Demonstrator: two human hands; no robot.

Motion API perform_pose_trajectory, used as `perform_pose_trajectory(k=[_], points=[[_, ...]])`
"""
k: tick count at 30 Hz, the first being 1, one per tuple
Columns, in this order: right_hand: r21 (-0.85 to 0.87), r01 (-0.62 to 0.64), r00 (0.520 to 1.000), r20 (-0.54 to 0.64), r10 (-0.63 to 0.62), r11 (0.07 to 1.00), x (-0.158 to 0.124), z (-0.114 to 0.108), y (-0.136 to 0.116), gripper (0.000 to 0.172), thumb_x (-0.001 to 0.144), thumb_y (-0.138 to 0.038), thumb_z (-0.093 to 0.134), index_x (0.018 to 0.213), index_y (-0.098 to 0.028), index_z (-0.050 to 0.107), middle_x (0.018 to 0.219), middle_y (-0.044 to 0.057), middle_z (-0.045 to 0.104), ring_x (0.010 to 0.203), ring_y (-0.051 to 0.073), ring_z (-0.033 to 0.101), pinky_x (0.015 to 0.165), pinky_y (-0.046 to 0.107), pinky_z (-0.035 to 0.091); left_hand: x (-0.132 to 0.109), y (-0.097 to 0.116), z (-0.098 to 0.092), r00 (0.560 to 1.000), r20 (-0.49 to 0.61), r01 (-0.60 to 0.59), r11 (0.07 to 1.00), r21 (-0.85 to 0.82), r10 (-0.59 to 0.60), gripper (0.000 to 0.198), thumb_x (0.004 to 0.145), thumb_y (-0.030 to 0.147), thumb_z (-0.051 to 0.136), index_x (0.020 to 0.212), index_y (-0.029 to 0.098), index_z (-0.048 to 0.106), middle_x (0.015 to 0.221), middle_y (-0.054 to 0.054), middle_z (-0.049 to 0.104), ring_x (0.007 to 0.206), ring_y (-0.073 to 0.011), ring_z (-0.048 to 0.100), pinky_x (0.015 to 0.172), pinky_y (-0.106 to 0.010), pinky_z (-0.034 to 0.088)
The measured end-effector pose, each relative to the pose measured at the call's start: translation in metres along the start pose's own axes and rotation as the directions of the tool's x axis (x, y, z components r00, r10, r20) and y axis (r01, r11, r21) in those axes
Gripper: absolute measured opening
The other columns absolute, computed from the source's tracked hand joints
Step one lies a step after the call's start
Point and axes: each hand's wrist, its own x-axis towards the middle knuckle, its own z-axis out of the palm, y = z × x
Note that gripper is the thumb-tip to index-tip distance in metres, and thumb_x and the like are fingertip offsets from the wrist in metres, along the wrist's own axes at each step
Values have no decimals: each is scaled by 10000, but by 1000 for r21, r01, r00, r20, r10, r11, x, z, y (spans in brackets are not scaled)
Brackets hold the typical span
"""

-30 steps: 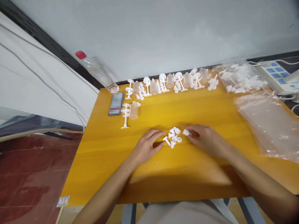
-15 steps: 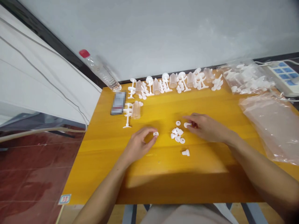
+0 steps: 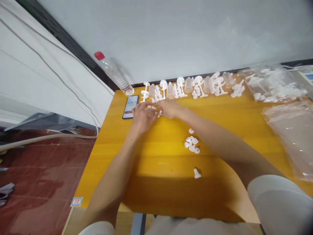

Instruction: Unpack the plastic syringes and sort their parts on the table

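Both hands reach to the far left of the yellow table, beside a phone. My left hand curls around small white plastic parts. My right hand meets it from the right, its fingers pinched on a white part I cannot make out. A small pile of white pieces lies in the middle of the table, and a single white cap sits nearer to me. A row of white stemmed parts and clear cups lines the far edge.
A clear bottle with a red cap leans at the table's far left corner. Clear plastic bags lie at the right, one holding more white parts. A red floor lies left of the table.
Both hands have left the pile in the middle and moved up and left to the stemmed part and cup next to the phone. The camera has tilted so the table appears shifted right.
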Motion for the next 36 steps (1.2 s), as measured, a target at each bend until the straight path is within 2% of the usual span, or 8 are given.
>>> perform_pose_trajectory(k=[7, 10, 13, 17, 21, 27, 30, 36], points=[[34, 31, 998, -53, -29, 999, -1, -5, -7, 401, 930, -135, 609, 1328, -163, 648, 1137, -24, 759, 1049, 68, 675, 995, 180, 459, -4, 2, -12, 998, -43, 40, 999, -16, -40, 181, 878, 335, 750, 1031, 249, 793, 1309, -102, 683, 1242, -353, 570, 1022, -543, 424], [60, 4, 998, -55, -1, 998, -34, -21, 9, 443, 919, -141, 628, 1362, -138, 632, 1241, 47, 740, 1053, 134, 699, 972, 244, 509, -27, 22, -33, 998, -68, -15, 980, -201, 2, 238, 925, 351, 708, 1127, 236, 754, 1255, -93, 710, 1189, -280, 643, 1058, -485, 472], [80, -66, 994, -79, 72, 995, -96, -39, 25, 308, 914, -167, 654, 1211, -116, 715, 1143, 104, 763, 967, 204, 720, 919, 330, 540, -65, 56, -51, 986, 111, -61, 886, -459, 125, 207, 953, 364, 688, 1106, 234, 739, 1136, -56, 749, 1041, -202, 713, 954, -358, 565], [203, -135, 984, -91, 156, 970, -183, -41, 26, 184, 922, -318, 694, 1025, -182, 761, 916, 55, 755, 740, 176, 676, 705, 294, 514, -119, 103, -53, 849, 364, -118, 810, -575, 382, 371, 890, 451, 764, 1211, 272, 713, 1237, -40, 733, 1022, -192, 736, 927, -323, 600], [237, -117, 992, -13, 124, 964, -225, -15, 14, 219, 934, -331, 688, 1079, -177, 746, 910, 50, 730, 739, 150, 632, 692, 272, 462, -146, 127, -39, 746, 407, -270, 798, -540, 527, 203, 994, 273, 632, 1175, 250, 721, 1259, -42, 722, 1066, -191, 728, 958, -330, 591], [244, -200, 975, -51, 218, 949, -224, 1, 12, 302, 963, -453, 640, 988, -168, 736, 807, 38, 693, 678, 143, 572, 657, 274, 414, -127, 105, -35, 894, 317, -145, 873, -466, 317, 345, 1007, 182, 545, 1336, 235, 632, 1204, -85, 687, 1072, -183, 696, 955, -318, 562], [251, -249, 954, -106, 282, 936, -216, -5, 16, 316, 961, -464, 619, 874, -178, 723, 752, 27, 677, 638, 136, 559, 633, 272, 402, -102, 82, -31, 963, 187, -101, 903, -417, 194, 248, 997, 207, 567, 1206, 227, 699, 1088, -75, 689, 986, -176, 701, 880, -301, 562], [293, -284, 920, -186, 345, 913, -196, -9, 31, 323, 913, -481, 661, 947, -173, 752, 794, 34, 714, 660, 146, 603, 652, 273, 435, -63, 49, -16, 991, -21, -132, 978, -164, 130, 110, 976, 270, 647, 1013, 223, 740, 1042, -67, 775, 1036, -236, 717, 966, -411, 494]])
